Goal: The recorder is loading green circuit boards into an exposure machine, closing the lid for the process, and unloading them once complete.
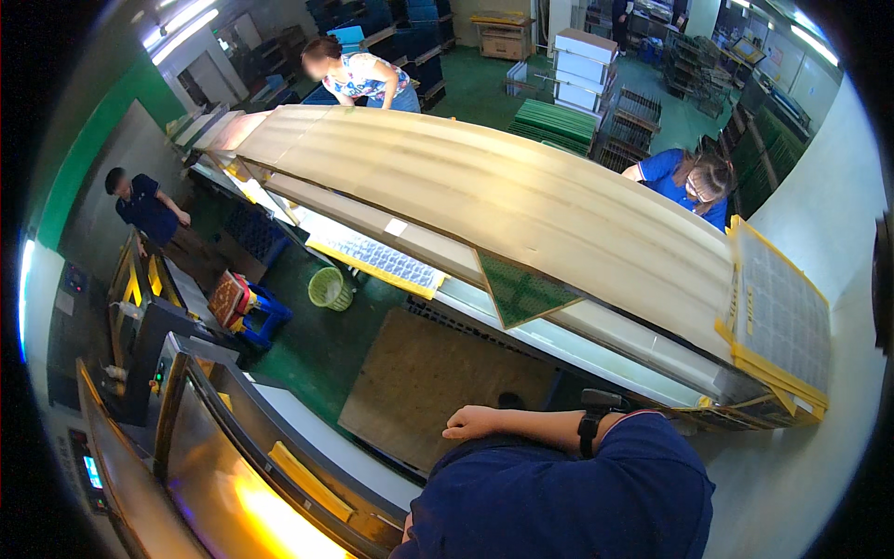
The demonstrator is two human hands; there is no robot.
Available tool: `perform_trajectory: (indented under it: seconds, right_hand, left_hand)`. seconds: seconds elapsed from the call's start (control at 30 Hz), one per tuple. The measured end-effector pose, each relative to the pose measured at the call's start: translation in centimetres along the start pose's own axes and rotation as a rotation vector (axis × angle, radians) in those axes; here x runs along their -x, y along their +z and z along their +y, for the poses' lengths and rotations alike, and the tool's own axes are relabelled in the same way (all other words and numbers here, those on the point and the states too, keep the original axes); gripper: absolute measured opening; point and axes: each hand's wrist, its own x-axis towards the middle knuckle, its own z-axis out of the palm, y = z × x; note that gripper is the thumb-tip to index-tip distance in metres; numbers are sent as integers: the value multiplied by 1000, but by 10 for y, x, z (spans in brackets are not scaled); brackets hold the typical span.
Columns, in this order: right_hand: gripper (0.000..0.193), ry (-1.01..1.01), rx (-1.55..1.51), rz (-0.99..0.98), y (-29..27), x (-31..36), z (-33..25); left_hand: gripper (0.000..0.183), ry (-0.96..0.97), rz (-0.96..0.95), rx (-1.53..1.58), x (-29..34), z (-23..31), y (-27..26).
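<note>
My right hand [470, 422] reaches leftward in front of my body, its fingers loosely curled, and nothing shows in it. A black band with a dark device [590, 430] is strapped round that forearm, below the navy sleeve. Under the hand, on the floor, lies a brown board [396, 382]. Only a sliver of skin, likely my left hand [407, 528], peeks out at the lower edge beside the navy shirt; its fingers are hidden. Nearest to it is a machine with a raised metal lid [177, 447] and a bright, glowing bed [265, 508].
A long workbench with a pale cover [484, 191] runs across. Beneath its edge sits a yellow-framed tray [377, 263]. A green basket [330, 289] and a blue stool [265, 317] stand on the floor. A yellow-framed screen [780, 312] leans right. Three other people work around.
</note>
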Motion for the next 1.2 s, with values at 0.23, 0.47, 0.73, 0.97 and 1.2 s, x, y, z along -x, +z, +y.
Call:
perform_trajectory:
  seconds: [0.23, 0.47, 0.73, 0.97, 1.2]
  right_hand:
    - [51, -123, 72, -85, 11, -11, -26]
    - [49, -132, 158, -162, 17, -20, -41]
    - [48, -123, 90, -148, 15, -17, -22]
    - [48, -77, 51, -81, -1, -11, -30]
    - [48, -66, 18, 11, -15, -7, -38]
  left_hand:
    - [44, 44, -23, -6, -10, -4, -5]
    - [45, 137, -9, -56, 3, 38, -8]
    - [44, 23, -28, 33, 8, -12, 1]
    - [44, -2, -4, 59, 11, -12, 13]
    - [44, 20, 7, 55, 14, 14, 13]
